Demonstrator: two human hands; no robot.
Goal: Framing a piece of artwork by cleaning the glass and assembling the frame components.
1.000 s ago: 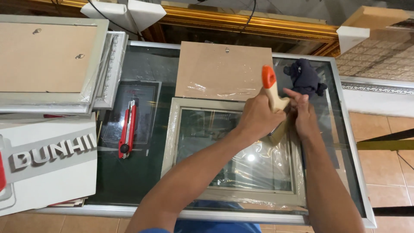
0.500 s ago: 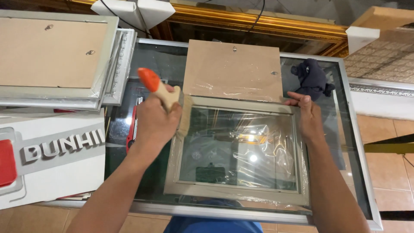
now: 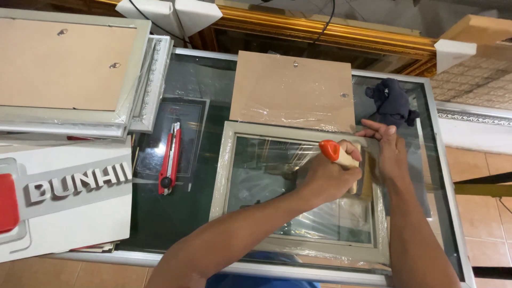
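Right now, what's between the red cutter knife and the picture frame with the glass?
Just bare dark glass tabletop lies between the red cutter knife and the picture frame, seen in the head view.

Two bare forearms end in a bare left hand (image 3: 322,178) and a bare right hand (image 3: 392,154), no rings, watch or gloves near the fingers, with blue clothing showing below the elbows.

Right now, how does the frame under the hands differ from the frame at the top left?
The frame under the hands lies glass side up, alone on the table; the top-left frame lies brown backing up, stacked on another frame. The left hand and right hand touch only the first. Both are pale and plastic-wrapped.
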